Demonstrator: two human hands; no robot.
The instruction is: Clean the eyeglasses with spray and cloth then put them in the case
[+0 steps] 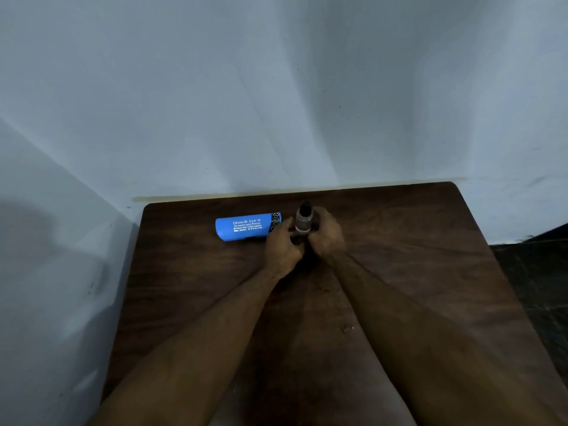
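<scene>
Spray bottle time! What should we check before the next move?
1. Spray bottle upright on the table: ok.
2. Left hand and right hand holding something firmly: cannot tell, blurred.
3. Eyeglasses in sight: cannot tell, only a dark shape between the hands.
4. Cloth in sight: not ok, none shows.
5. Case open for later: not ok, it lies shut.

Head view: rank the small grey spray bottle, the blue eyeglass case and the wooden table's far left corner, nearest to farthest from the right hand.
1. Small grey spray bottle, against the fingers of the right hand.
2. Blue eyeglass case, lying further left.
3. Wooden table's far left corner, farthest left.
</scene>
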